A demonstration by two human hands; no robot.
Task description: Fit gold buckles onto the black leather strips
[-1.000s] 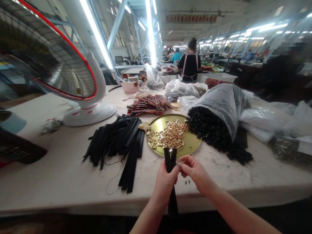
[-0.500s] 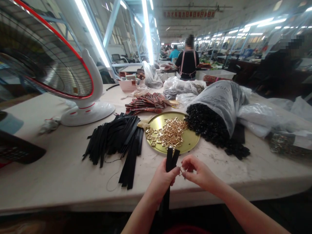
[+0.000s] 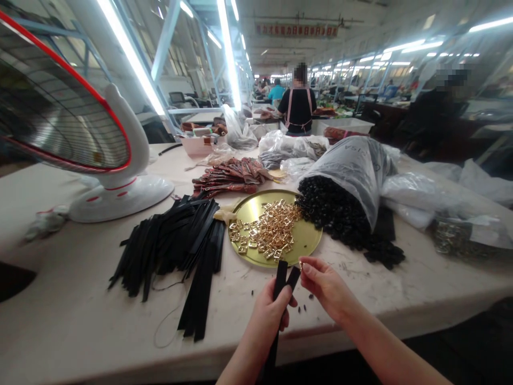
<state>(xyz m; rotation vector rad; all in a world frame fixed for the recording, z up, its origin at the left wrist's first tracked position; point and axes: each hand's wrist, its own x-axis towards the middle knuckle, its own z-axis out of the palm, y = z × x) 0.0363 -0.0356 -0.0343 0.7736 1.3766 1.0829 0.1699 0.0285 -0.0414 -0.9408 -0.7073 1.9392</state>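
Observation:
My left hand [image 3: 269,314] is closed round a folded black strap [image 3: 284,279], whose two ends stick up above the fist. Just to the right, my right hand [image 3: 325,286] pinches a small gold buckle [image 3: 301,264] at its fingertips, close to the strap ends. Both hands hover over the near edge of the table. Right behind them lies a round brass tray [image 3: 310,237] with a heap of gold buckles [image 3: 269,231].
A pile of black straps [image 3: 172,240] lies left of the tray. A grey bag spilling black pieces [image 3: 345,206] lies on the right. A white and red fan [image 3: 100,155] stands at the left. Brown straps [image 3: 230,177] and plastic bags lie behind. People work at far benches.
The view has shifted so everything sits further left. My left hand has dropped lower on the strap, and the strap ends have spread apart. My right hand stays pinched beside them.

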